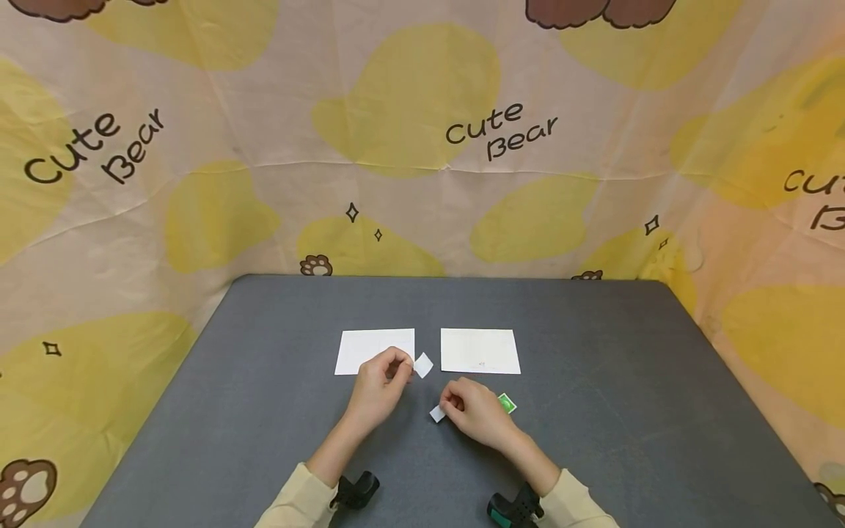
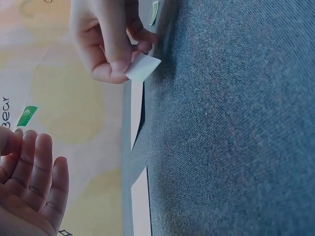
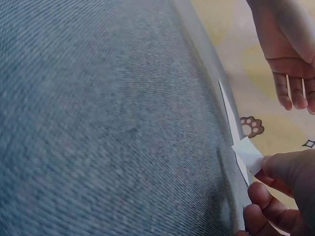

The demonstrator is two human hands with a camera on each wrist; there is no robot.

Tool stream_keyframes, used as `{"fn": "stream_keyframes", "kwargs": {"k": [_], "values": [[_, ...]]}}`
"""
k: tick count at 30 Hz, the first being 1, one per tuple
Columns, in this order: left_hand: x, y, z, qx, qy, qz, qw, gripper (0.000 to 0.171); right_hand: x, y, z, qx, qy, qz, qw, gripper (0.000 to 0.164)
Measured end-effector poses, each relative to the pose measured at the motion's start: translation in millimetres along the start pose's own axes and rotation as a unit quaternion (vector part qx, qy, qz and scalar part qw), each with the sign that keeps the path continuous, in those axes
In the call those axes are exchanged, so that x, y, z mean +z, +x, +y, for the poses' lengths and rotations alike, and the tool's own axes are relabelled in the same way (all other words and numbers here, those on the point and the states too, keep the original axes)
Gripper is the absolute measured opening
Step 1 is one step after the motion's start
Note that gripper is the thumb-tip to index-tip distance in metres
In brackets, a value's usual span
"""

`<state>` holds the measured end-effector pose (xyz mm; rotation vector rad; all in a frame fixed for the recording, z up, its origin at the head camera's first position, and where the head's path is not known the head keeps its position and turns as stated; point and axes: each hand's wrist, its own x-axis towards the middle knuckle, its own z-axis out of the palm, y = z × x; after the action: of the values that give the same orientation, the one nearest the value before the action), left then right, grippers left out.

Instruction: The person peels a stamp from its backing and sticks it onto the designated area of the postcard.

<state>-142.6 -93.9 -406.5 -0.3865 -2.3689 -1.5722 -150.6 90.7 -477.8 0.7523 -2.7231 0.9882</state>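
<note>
My left hand (image 1: 381, 385) pinches a small stamp-like paper (image 1: 422, 365) between thumb and finger, raised near the inner edge of the left white card. From above it looks white; in the left wrist view the stamp-like paper (image 2: 27, 116) shows a green printed face. Closer to me on the right, my right hand (image 1: 477, 412) grips a small white paper piece (image 3: 248, 155) by one end, its free corner pointing left. A second green stamp-like paper (image 1: 507, 403) lies on the table just beyond the right wrist, partly hidden by that hand.
Two blank-looking white cards, the left card (image 1: 370, 348) and the right card (image 1: 480, 352), lie side by side with a narrow gap. They rest on a dark grey table (image 1: 594, 330). A printed fabric backdrop (image 1: 409, 103) rises behind the far edge.
</note>
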Motion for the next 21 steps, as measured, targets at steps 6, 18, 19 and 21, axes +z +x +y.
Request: {"fn": "stream_keyframes", "kwargs": {"k": [6,18,19,21], "values": [[-0.6,-0.3,-0.3,-0.003,-0.005,-0.002,1.0000,0.014,3.5,0.6,0.2,0.001,-0.009,0.001,1.000,0.013],[-1.2,1.9,0.4,0.002,0.004,-0.008,1.0000,0.013,2.4,1.6,0.4,-0.013,-0.045,0.008,0.999,0.014],[-0.1,2.5,-3.2,0.001,0.005,-0.009,0.9999,0.013,2.3,1.7,0.7,-0.013,-0.048,0.009,0.999,0.014],[2.6,3.2,-12.8,0.001,0.005,-0.007,1.0000,0.013,2.1,1.7,1.3,-0.011,-0.053,0.010,0.998,0.013]]}}
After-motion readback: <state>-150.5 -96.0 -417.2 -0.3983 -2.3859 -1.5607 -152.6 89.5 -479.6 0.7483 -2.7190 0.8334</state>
